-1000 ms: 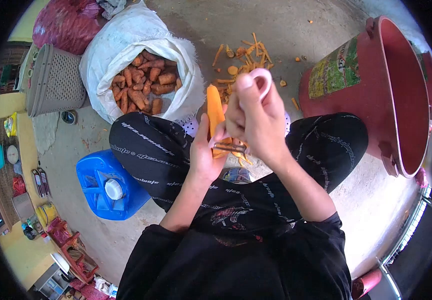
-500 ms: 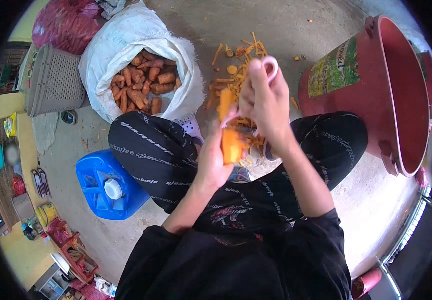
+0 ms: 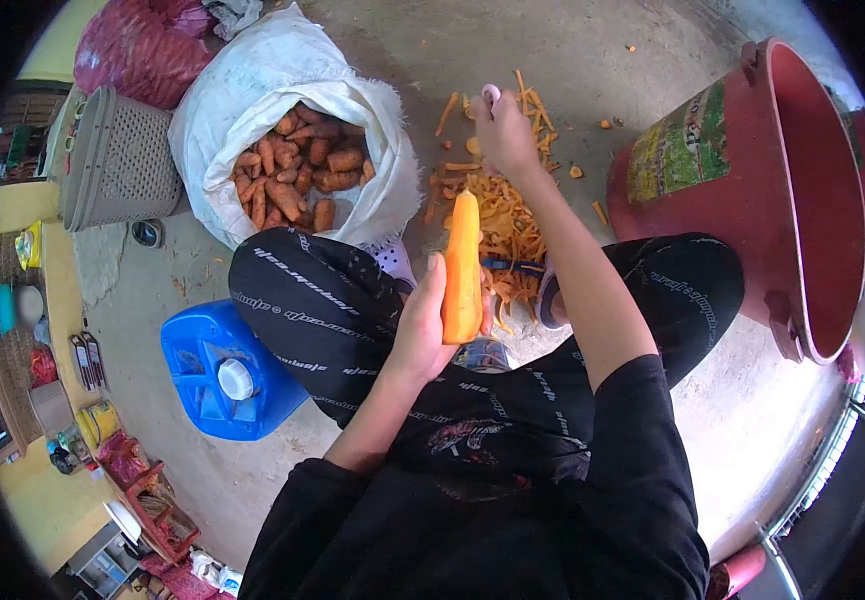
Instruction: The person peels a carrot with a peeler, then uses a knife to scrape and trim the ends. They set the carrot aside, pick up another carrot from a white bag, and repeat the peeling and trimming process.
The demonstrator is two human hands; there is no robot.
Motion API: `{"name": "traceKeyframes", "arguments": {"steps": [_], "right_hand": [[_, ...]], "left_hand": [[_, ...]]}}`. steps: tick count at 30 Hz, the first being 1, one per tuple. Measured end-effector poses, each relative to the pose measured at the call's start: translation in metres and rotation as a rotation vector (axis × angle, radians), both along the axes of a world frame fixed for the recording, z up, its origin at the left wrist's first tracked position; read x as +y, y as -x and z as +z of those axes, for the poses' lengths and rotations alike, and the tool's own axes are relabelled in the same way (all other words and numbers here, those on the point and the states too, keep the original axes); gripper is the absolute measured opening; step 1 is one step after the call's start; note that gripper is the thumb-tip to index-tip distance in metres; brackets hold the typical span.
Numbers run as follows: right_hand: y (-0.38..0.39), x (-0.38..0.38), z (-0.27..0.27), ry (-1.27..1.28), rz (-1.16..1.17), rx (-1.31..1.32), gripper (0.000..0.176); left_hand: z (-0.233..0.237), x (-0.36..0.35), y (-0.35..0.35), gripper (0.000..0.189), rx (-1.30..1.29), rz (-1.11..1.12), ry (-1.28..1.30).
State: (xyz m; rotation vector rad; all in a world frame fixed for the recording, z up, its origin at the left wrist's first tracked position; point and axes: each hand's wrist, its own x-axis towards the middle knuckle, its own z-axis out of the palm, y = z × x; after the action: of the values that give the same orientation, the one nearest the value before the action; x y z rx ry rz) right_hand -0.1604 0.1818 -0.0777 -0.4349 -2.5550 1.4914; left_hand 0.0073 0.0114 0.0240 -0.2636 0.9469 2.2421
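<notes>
My left hand grips the lower end of a peeled orange carrot, which points away from me above my knees. My right hand is stretched out beyond the carrot's tip, closed on a peeler with a pink handle that shows past my fingers. Below both hands a heap of orange carrot peelings lies on the concrete floor. A white sack full of unpeeled carrots stands open to the left of the peelings.
A large red bucket stands at the right. A blue plastic jerrycan lies by my left knee. A grey perforated basket and a red mesh bag sit at the upper left. Shelves with clutter line the left edge.
My right hand has swept the peeler from the carrot's lower end up and away past its tip. The carrot has straightened in my left hand, showing a clean peeled side.
</notes>
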Motion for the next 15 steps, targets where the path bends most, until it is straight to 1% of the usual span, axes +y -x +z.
{"name": "traceKeyframes", "arguments": {"steps": [1, 2, 4, 5, 7, 8, 10, 11, 13, 14, 15], "right_hand": [[-0.004, 0.0, 0.004, -0.124, 0.006, 0.004, 0.039], [-0.008, 0.004, 0.009, -0.149, 0.024, -0.026, 0.039], [-0.019, 0.006, 0.033, -0.069, -0.068, 0.066, 0.034], [-0.025, 0.004, 0.046, -0.027, -0.109, 0.114, 0.032], [-0.045, 0.001, 0.082, 0.592, -0.023, 0.239, 0.028], [-0.06, -0.002, 0.102, 0.902, 0.021, 0.295, 0.026], [-0.093, -0.02, 0.15, 1.105, -0.03, 0.186, 0.024], [-0.107, -0.024, 0.159, 1.041, 0.035, 0.149, 0.026], [-0.128, -0.035, 0.169, 1.143, 0.047, 0.074, 0.027], [-0.133, -0.038, 0.168, 1.201, 0.06, 0.08, 0.028], [-0.137, -0.041, 0.165, 1.259, 0.075, 0.087, 0.028]], "left_hand": [[0.0, -0.001, 0.002, 0.055, 0.014, 0.0, 0.02], [-0.001, -0.001, 0.005, 0.055, -0.009, 0.031, 0.051], [-0.006, 0.0, 0.01, 0.053, -0.064, 0.095, 0.106], [-0.009, -0.001, 0.011, 0.053, -0.075, 0.092, 0.049], [-0.015, -0.005, 0.015, 0.051, -0.093, 0.087, -0.06], [-0.014, -0.004, 0.015, 0.048, -0.134, 0.11, -0.054], [-0.009, 0.002, 0.016, 0.041, -0.148, 0.167, -0.027], [-0.007, 0.004, 0.017, 0.039, -0.153, 0.191, -0.013], [-0.007, 0.004, 0.018, 0.038, -0.168, 0.172, -0.065], [-0.008, 0.003, 0.018, 0.037, -0.176, 0.164, -0.09], [-0.013, 0.001, 0.018, 0.037, -0.138, 0.123, -0.212]]}}
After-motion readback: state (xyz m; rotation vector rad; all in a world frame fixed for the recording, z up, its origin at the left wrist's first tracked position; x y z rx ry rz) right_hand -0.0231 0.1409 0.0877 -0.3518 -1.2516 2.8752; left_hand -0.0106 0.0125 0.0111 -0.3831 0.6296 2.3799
